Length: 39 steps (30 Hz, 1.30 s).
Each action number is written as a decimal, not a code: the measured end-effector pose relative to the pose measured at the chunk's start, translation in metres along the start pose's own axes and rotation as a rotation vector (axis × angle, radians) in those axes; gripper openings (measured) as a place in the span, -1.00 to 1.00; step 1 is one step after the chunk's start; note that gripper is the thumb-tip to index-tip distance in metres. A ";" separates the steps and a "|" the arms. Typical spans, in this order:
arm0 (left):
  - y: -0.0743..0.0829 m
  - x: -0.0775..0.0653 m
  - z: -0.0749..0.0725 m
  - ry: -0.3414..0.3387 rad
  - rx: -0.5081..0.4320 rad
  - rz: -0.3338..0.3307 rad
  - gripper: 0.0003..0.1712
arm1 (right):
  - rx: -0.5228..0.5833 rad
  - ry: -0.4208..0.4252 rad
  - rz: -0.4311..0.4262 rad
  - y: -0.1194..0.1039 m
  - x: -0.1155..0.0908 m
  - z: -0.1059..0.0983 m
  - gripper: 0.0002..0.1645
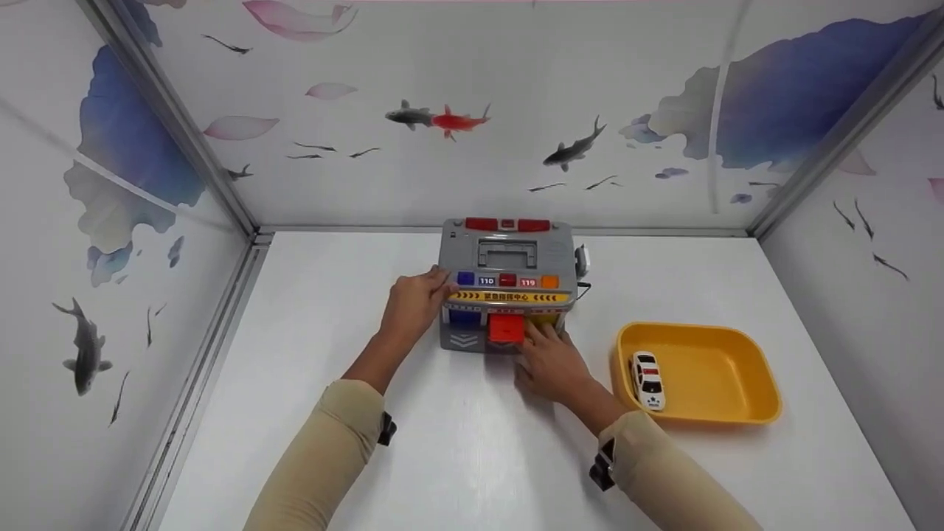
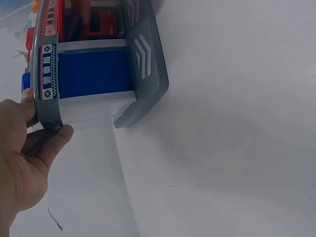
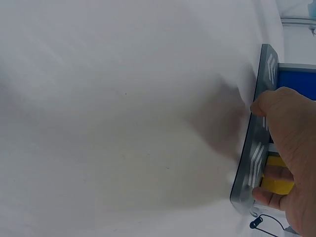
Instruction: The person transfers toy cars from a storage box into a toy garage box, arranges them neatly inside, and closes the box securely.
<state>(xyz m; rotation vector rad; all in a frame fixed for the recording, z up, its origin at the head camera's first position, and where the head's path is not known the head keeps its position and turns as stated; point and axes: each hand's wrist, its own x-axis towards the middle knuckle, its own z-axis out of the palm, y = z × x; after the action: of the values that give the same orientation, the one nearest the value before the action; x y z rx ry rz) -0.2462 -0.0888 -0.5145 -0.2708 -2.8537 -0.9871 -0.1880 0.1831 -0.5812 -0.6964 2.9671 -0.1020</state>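
Observation:
A grey toy garage (image 1: 509,254) stands against the back wall, with a blue door (image 2: 94,74), a yellow door (image 3: 277,173) and a raised red door (image 1: 507,328) at the middle bay. My left hand (image 1: 417,302) grips the garage's left upper edge, fingers and thumb around the corner. My right hand (image 1: 553,361) is at the front; fingers reach into the middle bay and touch a red toy car (image 2: 103,23) inside. In the right wrist view, the thumb is by the base ramp and two fingers lie before the yellow door. The bay's inside is hidden there.
A yellow tray (image 1: 708,376) sits on the white table (image 1: 457,457) at the right, with a white toy police car (image 1: 648,380) along its left side. A thin dark cord (image 3: 269,219) hangs at the garage's right side. Printed walls enclose the table.

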 end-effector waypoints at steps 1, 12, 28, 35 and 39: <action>0.000 0.000 0.000 0.000 0.000 0.000 -0.44 | 0.002 -0.001 0.000 0.000 0.000 -0.001 -0.30; 0.001 -0.001 -0.002 -0.008 -0.008 0.006 -0.44 | 0.019 -0.025 0.037 -0.006 0.001 -0.001 -0.13; 0.000 -0.001 0.001 0.006 -0.010 0.009 -0.48 | 0.017 0.061 -0.047 0.008 -0.018 -0.004 -0.19; 0.000 -0.001 0.001 -0.003 0.003 0.002 -0.44 | 0.019 0.173 -0.148 0.021 -0.029 -0.008 -0.29; 0.000 -0.001 0.000 -0.010 0.005 -0.003 -0.44 | -0.001 0.274 -0.201 0.026 -0.033 -0.010 -0.32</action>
<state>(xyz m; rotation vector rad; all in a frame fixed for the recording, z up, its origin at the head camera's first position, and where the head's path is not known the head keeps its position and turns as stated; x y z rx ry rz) -0.2451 -0.0889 -0.5151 -0.2718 -2.8653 -0.9823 -0.1713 0.2219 -0.5711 -1.0600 3.1410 -0.2280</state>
